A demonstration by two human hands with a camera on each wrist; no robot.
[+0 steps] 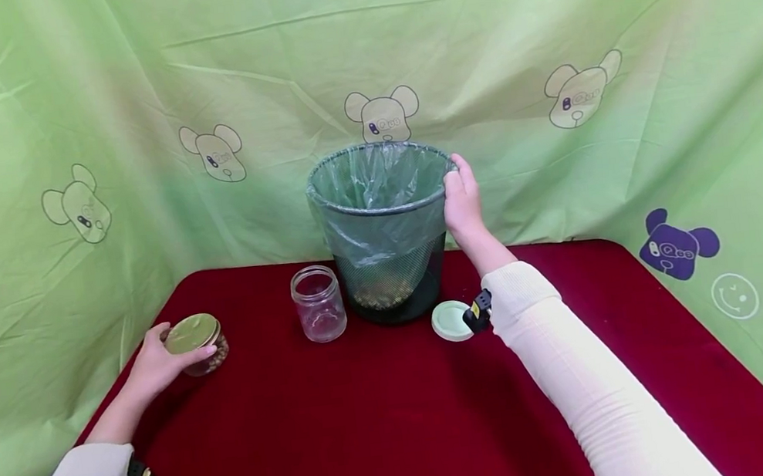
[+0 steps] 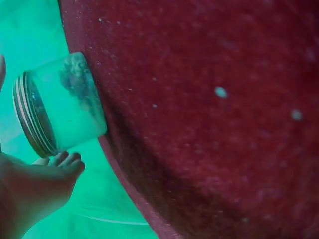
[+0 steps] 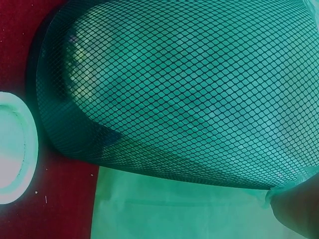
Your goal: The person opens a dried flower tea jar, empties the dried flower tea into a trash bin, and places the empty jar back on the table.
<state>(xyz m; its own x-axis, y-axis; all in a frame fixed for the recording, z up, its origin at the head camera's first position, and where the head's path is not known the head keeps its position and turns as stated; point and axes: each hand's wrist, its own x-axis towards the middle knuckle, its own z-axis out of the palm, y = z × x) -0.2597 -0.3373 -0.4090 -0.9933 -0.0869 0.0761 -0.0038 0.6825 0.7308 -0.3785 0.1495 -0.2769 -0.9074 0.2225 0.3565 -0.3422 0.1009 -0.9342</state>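
Note:
In the head view my left hand [image 1: 160, 364] reaches around a glass jar [image 1: 218, 357] with a gold lid [image 1: 192, 332], which stands upright at the table's left side. Its thumb stretches across the front and the fingers lie beside the lid. From the left wrist camera, fingertips [image 2: 75, 164] are right at the lid's edge, the thumb apart from it. Small pieces lie in the bottom of this jar [image 2: 70, 109]. My right hand [image 1: 462, 197] grips the rim of a black mesh bin [image 1: 439, 251] lined with a clear plastic bag [image 1: 371, 239].
An open glass jar [image 1: 320, 314] stands left of the bin. A pale green lid [image 1: 451, 321] lies by the bin's right side. Light pieces [image 1: 382, 294] show through the bin's mesh low down. Green curtains [image 1: 252, 73] surround the red-covered table [image 1: 346, 428].

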